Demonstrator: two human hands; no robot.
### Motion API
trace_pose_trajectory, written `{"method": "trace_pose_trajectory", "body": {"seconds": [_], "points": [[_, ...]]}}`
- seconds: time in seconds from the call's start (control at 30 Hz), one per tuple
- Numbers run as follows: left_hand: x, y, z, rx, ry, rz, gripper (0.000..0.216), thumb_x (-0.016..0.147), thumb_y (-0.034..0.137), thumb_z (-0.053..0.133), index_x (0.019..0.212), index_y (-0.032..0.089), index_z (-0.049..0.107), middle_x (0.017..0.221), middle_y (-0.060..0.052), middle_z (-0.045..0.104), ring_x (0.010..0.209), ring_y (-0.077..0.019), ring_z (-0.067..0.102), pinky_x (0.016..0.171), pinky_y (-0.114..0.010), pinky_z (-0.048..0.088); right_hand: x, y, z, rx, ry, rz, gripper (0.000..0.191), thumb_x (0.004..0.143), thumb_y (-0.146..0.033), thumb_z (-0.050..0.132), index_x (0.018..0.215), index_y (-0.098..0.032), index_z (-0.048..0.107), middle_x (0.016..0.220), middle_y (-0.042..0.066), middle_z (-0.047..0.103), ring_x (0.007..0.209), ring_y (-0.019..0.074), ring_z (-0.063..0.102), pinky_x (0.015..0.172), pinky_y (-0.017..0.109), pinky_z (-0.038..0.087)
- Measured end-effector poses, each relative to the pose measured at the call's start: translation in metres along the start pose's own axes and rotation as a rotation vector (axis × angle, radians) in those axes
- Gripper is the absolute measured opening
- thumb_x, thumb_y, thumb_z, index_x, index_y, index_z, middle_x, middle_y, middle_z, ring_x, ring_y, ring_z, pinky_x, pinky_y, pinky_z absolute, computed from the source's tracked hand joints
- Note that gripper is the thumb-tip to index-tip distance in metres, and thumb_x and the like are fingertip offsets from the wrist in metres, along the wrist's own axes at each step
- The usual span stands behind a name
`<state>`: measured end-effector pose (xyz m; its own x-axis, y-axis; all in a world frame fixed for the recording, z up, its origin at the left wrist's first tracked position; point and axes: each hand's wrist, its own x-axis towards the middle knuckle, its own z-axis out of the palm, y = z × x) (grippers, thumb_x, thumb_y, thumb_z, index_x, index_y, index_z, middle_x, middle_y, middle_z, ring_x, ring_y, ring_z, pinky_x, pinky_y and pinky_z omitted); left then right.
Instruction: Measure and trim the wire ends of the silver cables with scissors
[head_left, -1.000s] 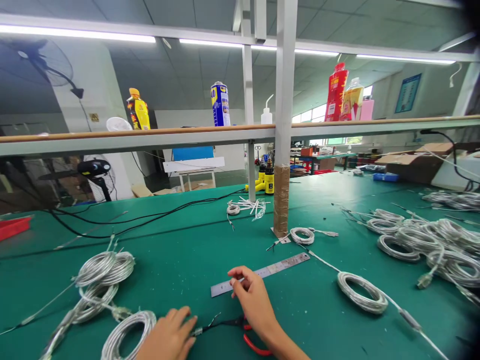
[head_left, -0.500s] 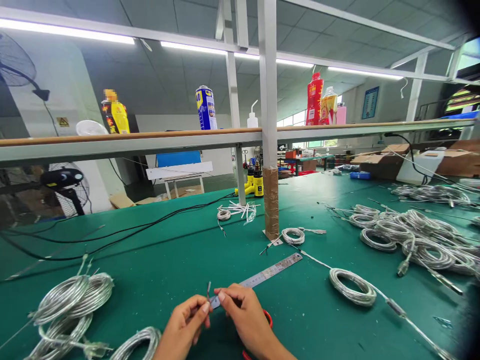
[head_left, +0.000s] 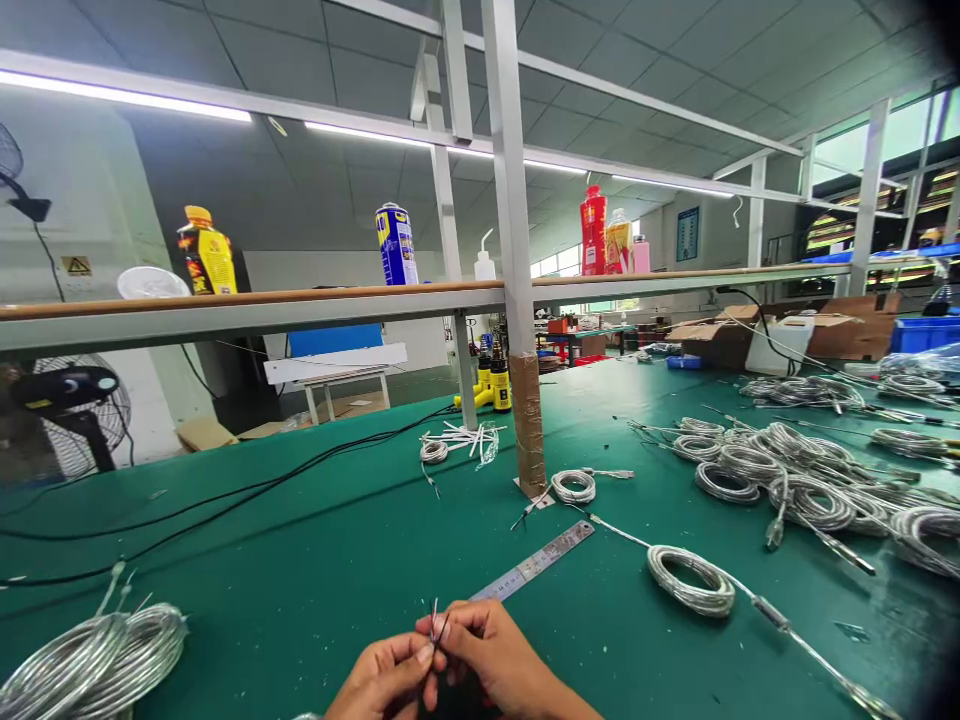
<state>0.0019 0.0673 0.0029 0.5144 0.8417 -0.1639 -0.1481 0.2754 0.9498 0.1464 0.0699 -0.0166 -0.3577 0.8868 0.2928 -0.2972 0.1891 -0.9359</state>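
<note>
My left hand (head_left: pixel 390 677) and my right hand (head_left: pixel 487 655) meet at the bottom centre, fingertips pinched together on the thin wire ends (head_left: pixel 433 618) that stick up between them. A steel ruler (head_left: pixel 534 566) lies on the green table (head_left: pixel 300 560) just beyond my right hand. A coil of silver braided cable (head_left: pixel 690 580) rests to the right of the ruler, with its lead running off to the lower right. Another bundle of silver coils (head_left: pixel 97 660) lies at the lower left.
A taped post (head_left: pixel 526 425) stands mid-table with a small coil (head_left: pixel 574 487) at its foot. Several silver coils (head_left: pixel 810 480) are heaped at the right. Black cables (head_left: pixel 225 505) cross the left. A shelf (head_left: pixel 300 300) overhead carries bottles and a spray can (head_left: pixel 396 245).
The view has tilted up and shifted. My hands came together and lifted the wire ends off the table. The red-handled pliers seen earlier near my right hand are out of view.
</note>
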Motion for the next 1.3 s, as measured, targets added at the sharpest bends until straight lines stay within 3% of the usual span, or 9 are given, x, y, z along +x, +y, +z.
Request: {"method": "trace_pose_trajectory", "body": {"seconds": [0.17, 0.33, 0.5, 0.63, 0.77, 0.87, 1.03, 1.17, 1.3], "points": [[0.000, 0.000, -0.001, -0.031, 0.110, -0.001, 0.039, 0.045, 0.046, 0.075, 0.053, 0.012, 0.058, 0.042, 0.005, 0.050, 0.023, 0.0032, 0.022, 0.028, -0.013, 0.008, 0.000, -0.001, 0.003, 0.127, 0.043, 0.133, 0.030, 0.061, -0.040, 0.066, 0.077, -0.014, 0.066, 0.061, -0.001, 0.056, 0.043, 0.0042, 0.041, 0.043, 0.016, 0.029], [0.001, -0.004, -0.003, 0.149, 0.176, 0.071, 0.044, 0.049, 0.054, 0.069, 0.063, 0.014, 0.057, 0.036, 0.010, 0.037, 0.025, 0.0001, 0.020, 0.028, -0.013, 0.009, 0.000, 0.003, 0.005, 0.122, 0.125, -0.004, 0.022, 0.056, -0.032, 0.072, 0.065, -0.014, 0.063, 0.060, -0.002, 0.053, 0.048, 0.0051, 0.041, 0.047, 0.017, 0.031], [-0.005, -0.011, 0.005, 0.740, 0.443, 0.502, 0.027, 0.069, 0.044, 0.057, 0.069, 0.017, 0.058, 0.065, 0.000, 0.057, 0.045, -0.0091, 0.046, 0.043, -0.018, 0.037, 0.000, 0.003, 0.011, 0.147, 0.269, 0.012, 0.026, 0.054, -0.035, 0.072, 0.055, -0.013, 0.058, 0.056, -0.002, 0.053, 0.047, 0.0058, 0.038, 0.044, 0.017, 0.028], [-0.011, -0.018, 0.003, 1.360, 0.618, 0.879, 0.027, 0.085, 0.029, 0.036, 0.080, 0.020, 0.060, 0.083, -0.005, 0.062, 0.060, -0.0127, 0.058, 0.052, -0.019, 0.042, -0.001, 0.001, 0.021, 0.163, 0.371, 0.028, 0.029, 0.052, -0.038, 0.072, 0.052, -0.014, 0.055, 0.056, -0.001, 0.054, 0.048, 0.0071, 0.039, 0.047, 0.019, 0.032], [-0.013, -0.016, -0.003, 1.761, 0.651, 1.150, 0.027, 0.083, 0.016, 0.036, 0.084, 0.020, 0.063, 0.085, -0.006, 0.067, 0.072, -0.0182, 0.063, 0.059, -0.023, 0.044, -0.003, 0.003, 0.026, 0.128, 0.449, -0.033, 0.025, 0.057, -0.035, 0.069, 0.056, -0.014, 0.056, 0.060, 0.001, 0.055, 0.056, 0.0112, 0.046, 0.055, 0.022, 0.038], [-0.014, -0.008, 0.000, 1.555, 0.593, 1.034, 0.024, 0.082, 0.023, 0.040, 0.079, 0.020, 0.064, 0.082, -0.006, 0.066, 0.075, -0.0201, 0.061, 0.064, -0.026, 0.046, -0.004, 0.003, 0.026, 0.052, 0.436, -0.083, 0.020, 0.060, -0.030, 0.067, 0.066, -0.013, 0.061, 0.067, 0.004, 0.058, 0.061, 0.0131, 0.049, 0.058, 0.023, 0.039], [-0.011, -0.001, 0.010, 0.814, 0.395, 0.449, 0.035, 0.074, 0.048, 0.048, 0.072, 0.017, 0.064, 0.070, -0.005, 0.061, 0.061, -0.0163, 0.054, 0.053, -0.022, 0.044, -0.005, 0.001, 0.023, 0.019, 0.422, -0.009, 0.017, 0.062, -0.030, 0.063, 0.061, -0.013, 0.057, 0.058, 0.000, 0.054, 0.053, 0.0106, 0.046, 0.052, 0.021, 0.036], [-0.003, -0.006, 0.009, 0.395, 0.293, 0.048, 0.053, 0.050, 0.066, 0.058, 0.060, 0.014, 0.059, 0.037, 0.009, 0.032, 0.033, -0.0050, 0.022, 0.032, -0.016, 0.014, -0.009, -0.001, 0.023, -0.374, 0.479, -0.082, 0.008, 0.065, -0.021, 0.057, 0.060, -0.015, 0.058, 0.059, 0.000, 0.054, 0.054, 0.0106, 0.046, 0.051, 0.020, 0.034], [-0.005, -0.007, 0.011, 0.271, 0.315, 0.134, 0.044, 0.052, 0.056, 0.065, 0.058, 0.013, 0.059, 0.044, 0.007, 0.038, 0.038, -0.0051, 0.025, 0.036, -0.016, 0.018, -0.010, -0.011, 0.026, -0.842, 0.449, -0.264, 0.011, 0.071, -0.019, 0.052, 0.062, -0.018, 0.059, 0.063, 0.000, 0.055, 0.058, 0.0112, 0.048, 0.054, 0.021, 0.031]]}}
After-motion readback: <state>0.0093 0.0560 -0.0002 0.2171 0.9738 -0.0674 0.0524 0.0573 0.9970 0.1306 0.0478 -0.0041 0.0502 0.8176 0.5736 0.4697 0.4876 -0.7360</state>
